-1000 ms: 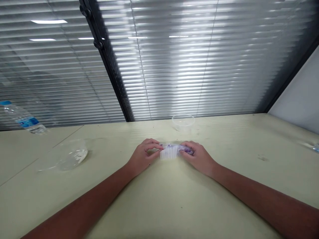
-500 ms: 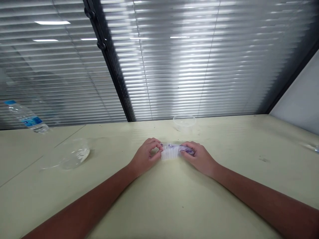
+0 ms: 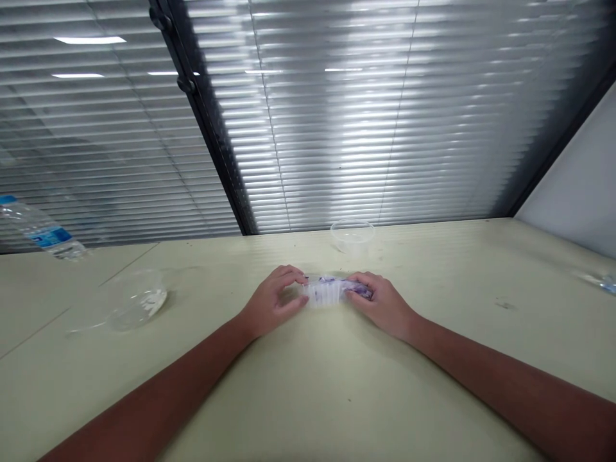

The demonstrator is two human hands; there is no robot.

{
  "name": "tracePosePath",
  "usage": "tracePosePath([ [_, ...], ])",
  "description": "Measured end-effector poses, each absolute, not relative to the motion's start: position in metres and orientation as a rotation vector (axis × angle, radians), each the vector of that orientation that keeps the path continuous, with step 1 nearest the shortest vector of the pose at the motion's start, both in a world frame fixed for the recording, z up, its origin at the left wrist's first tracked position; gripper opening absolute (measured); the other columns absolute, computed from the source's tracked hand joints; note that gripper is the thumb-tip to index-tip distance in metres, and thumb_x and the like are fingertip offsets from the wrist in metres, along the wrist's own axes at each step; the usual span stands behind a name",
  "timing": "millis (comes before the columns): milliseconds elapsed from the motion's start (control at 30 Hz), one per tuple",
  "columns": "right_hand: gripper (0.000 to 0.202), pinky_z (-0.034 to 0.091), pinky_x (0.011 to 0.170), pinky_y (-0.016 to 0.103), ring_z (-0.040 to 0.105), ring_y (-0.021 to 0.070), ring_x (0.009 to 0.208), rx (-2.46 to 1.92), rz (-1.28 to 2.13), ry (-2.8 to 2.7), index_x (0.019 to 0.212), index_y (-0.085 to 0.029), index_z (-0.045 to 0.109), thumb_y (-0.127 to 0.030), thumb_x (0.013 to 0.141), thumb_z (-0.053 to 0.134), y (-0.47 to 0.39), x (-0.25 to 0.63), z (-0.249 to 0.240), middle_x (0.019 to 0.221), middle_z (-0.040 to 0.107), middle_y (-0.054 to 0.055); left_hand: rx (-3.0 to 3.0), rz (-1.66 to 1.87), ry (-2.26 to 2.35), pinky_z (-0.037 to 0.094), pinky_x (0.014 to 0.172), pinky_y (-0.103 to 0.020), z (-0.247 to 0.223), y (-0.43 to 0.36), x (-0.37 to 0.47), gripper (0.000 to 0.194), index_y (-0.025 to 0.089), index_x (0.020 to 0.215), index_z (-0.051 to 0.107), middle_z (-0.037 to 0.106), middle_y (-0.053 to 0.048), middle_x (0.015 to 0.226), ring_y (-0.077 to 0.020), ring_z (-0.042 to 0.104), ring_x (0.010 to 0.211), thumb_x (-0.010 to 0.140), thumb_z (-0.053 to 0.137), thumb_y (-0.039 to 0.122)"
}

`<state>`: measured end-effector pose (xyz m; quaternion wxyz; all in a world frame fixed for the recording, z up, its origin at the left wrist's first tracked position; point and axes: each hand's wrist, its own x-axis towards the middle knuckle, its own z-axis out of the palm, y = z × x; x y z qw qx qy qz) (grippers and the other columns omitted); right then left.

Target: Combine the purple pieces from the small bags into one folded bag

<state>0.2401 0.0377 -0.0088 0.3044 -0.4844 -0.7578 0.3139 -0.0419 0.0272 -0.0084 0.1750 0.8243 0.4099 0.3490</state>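
Observation:
A small translucent ribbed plastic item (image 3: 323, 292) with purple markings lies on the pale table between my two hands. My left hand (image 3: 280, 299) is at its left end, thumb and fingers apart, with the fingertips at the item's edge. At the other end, my right hand (image 3: 373, 296) has its thumb and fingers closed on a crinkled purple-and-clear part (image 3: 359, 289). Whether that part is a wrapper joined to the ribbed item is too small to tell.
Behind my hands a clear round container (image 3: 353, 236) stands near the window blinds (image 3: 327, 141). A transparent piece with a white patch (image 3: 137, 308) lies on the table (image 3: 308, 398) at left. Farther left is a blue-labelled water bottle (image 3: 45, 234). Another clear object (image 3: 607, 284) shows at the right edge.
The thumb and fingers of my left hand have spread apart and moved slightly left. My right hand keeps its grip. The whole view has shifted a little.

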Motion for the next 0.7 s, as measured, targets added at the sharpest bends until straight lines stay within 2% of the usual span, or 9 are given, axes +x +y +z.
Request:
tracePosePath([
  [100, 0.025, 0.047, 0.081, 0.031, 0.062, 0.0221, 0.095, -1.285, 0.827, -2.004, 0.107, -0.022, 0.075, -0.032, 0.089, 0.061, 0.0373, 0.2404, -0.0090, 0.101, 0.071, 0.005, 2.366, 1.023, 1.183, 0.050, 0.093, -0.035, -0.0115, 0.0284, -0.0393, 0.013, 0.022, 0.101, 0.069, 0.067, -0.007, 0.112, -0.0218, 0.062, 0.106, 0.091, 0.069, 0.030],
  [333, 0.027, 0.048, 0.088, 0.033, 0.064, 0.0234, 0.100, -1.275, 0.806, -1.978, 0.109, -0.022, 0.075, -0.036, 0.086, 0.067, 0.0384, 0.2400, -0.0130, 0.108, 0.072, 0.005, 2.414, 1.069, 1.244, 0.051, 0.089, -0.034, -0.0123, 0.0280, -0.0376, 0.009, 0.021, 0.089, 0.069, 0.069, -0.007, 0.104, -0.0207, 0.063, 0.100, 0.094, 0.066, 0.029],
  [700, 0.025, 0.048, 0.079, 0.031, 0.063, 0.0212, 0.089, -1.238, 0.811, -2.012, 0.105, -0.022, 0.077, -0.037, 0.092, 0.061, 0.0374, 0.2403, -0.0090, 0.098, 0.073, 0.005, 2.413, 1.089, 1.278, 0.051, 0.089, -0.034, -0.0153, 0.0291, -0.0397, 0.008, 0.022, 0.093, 0.067, 0.069, -0.007, 0.105, -0.0212, 0.063, 0.100, 0.093, 0.067, 0.030],
])
